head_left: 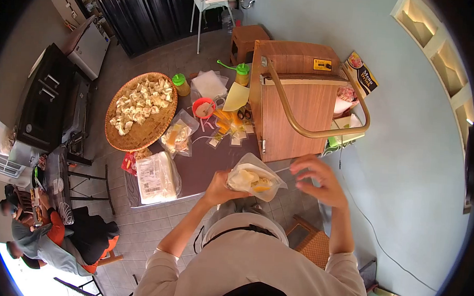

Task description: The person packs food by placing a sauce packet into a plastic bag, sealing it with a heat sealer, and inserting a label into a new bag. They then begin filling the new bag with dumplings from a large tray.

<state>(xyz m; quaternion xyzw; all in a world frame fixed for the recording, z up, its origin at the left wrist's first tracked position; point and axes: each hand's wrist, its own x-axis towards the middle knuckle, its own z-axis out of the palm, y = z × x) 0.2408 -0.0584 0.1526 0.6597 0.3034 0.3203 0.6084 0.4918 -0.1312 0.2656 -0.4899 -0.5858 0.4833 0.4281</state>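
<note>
My left hand [218,189] is closed round a clear plastic bag [254,179] at the table's front edge. Inside the bag are pale folded dumplings and something orange-yellow. To the right of the bag my right hand [318,179] is raised, apart from it, with fingers spread and nothing in them. A second filled plastic bag [178,135] lies on the dark table [215,165]. Beyond it are orange packets [226,120], small clear sachets [238,137] and a red cup [203,108] with powder in it.
A round woven tray [152,136] of dumplings overhangs the table's left side. Near it lies a labelled pack of plastic bags [156,179]. Scissors [244,114] and green-topped bottles [181,84] stand farther back. A wooden cabinet [296,119] borders the right. Other people sit at far left.
</note>
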